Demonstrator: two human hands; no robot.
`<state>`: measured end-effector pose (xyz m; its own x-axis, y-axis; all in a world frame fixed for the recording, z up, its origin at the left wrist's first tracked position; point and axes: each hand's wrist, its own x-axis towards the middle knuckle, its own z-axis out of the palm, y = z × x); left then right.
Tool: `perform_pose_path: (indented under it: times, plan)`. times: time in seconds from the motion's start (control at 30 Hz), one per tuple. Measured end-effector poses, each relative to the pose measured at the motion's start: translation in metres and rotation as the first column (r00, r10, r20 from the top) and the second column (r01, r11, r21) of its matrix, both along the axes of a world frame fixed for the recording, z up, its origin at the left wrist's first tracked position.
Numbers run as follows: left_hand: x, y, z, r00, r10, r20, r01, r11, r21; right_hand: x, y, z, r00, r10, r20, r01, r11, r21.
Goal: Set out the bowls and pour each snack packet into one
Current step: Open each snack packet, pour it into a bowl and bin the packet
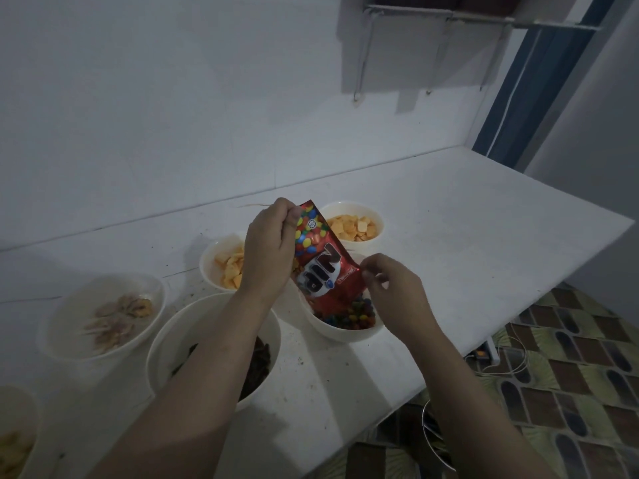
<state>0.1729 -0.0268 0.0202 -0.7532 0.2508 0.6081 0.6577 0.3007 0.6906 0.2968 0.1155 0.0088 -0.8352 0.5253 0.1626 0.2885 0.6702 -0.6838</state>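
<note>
1. Nearest, at the near left edge, a white bowl holding pale yellow snack pieces is showing only in part.
2. Just beyond it, a large white bowl with dark snack pieces is sitting under the left forearm, and a wide bowl of pale, pinkish pieces is resting to its left.
3. At centre, the red candy packet is being held upside down, its printed name reading inverted, so that its open mouth is pointing down into the candy bowl. Coloured candies are already lying in that bowl, directly beneath the packet mouth.
4. The left hand is gripping the packet by its raised sealed end, fingers closed around the top edge; this grip is probably keeping the packet steep so the contents are sliding out.
5. The right hand is pinching the packet's lower right corner with thumb and fingertips, apparently steadying the mouth over the bowl so that nothing is spilling onto the white table.
6. Farther back, a bowl of orange-yellow pieces is standing left of the packet, partly hidden by the left hand.
7. Farthest, another bowl of orange square crackers is sitting near the wall.
8. Judging by the filled bowls, the task is nearing completion.
</note>
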Motion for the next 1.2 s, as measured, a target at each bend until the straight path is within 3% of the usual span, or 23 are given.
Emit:
perform_pose_path:
  times: [0.1, 0.3, 0.43, 0.5, 0.57, 0.63, 0.7, 0.93, 1.1, 1.2]
  plan:
    - [0.003, 0.003, -0.002, 0.998, -0.039, -0.057, 0.036, 0.998, -0.048, -0.005, -0.012, 0.012, 0.993, 0.110, 0.041, -0.110, 0.994, 0.010]
    - [0.009, 0.013, -0.007, 0.992, -0.053, -0.117, 0.044, 0.996, -0.077, -0.035, -0.025, 0.027, 0.959, 0.064, -0.275, -0.088, 0.993, -0.078]
    - [0.017, 0.014, -0.012, 0.990, 0.117, 0.078, -0.116, 0.993, -0.016, -0.039, -0.027, 0.024, 0.936, -0.016, -0.351, -0.050, 0.983, -0.176]
    - [0.016, 0.014, -0.015, 0.977, 0.122, 0.175, -0.132, 0.990, 0.045, -0.037, -0.025, 0.017, 0.936, -0.059, -0.346, -0.028, 0.970, -0.242]
    - [0.016, 0.014, -0.013, 0.940, -0.002, 0.342, -0.045, 0.990, 0.130, -0.033, -0.020, 0.010, 0.939, -0.107, -0.326, 0.002, 0.952, -0.307]
    - [0.021, 0.015, -0.009, 0.817, -0.210, 0.537, 0.097, 0.968, 0.232, -0.028, -0.015, 0.007, 0.930, -0.156, -0.332, 0.003, 0.908, -0.419]
    - [0.023, 0.017, -0.006, 0.723, -0.329, 0.607, 0.177, 0.938, 0.298, -0.021, -0.009, 0.006, 0.914, -0.163, -0.372, -0.043, 0.872, -0.488]
    - [0.019, 0.029, 0.007, 0.780, -0.389, 0.489, 0.240, 0.909, 0.340, -0.007, 0.007, 0.012, 0.927, -0.085, -0.365, -0.181, 0.752, -0.634]
    - [0.014, 0.038, 0.015, 0.834, -0.355, 0.422, 0.237, 0.922, 0.307, -0.003, 0.012, 0.019, 0.890, -0.164, -0.426, -0.195, 0.707, -0.680]
    - [0.015, 0.040, 0.016, 0.799, -0.430, 0.420, 0.291, 0.889, 0.354, -0.006, 0.014, 0.025, 0.852, -0.204, -0.483, -0.221, 0.695, -0.684]
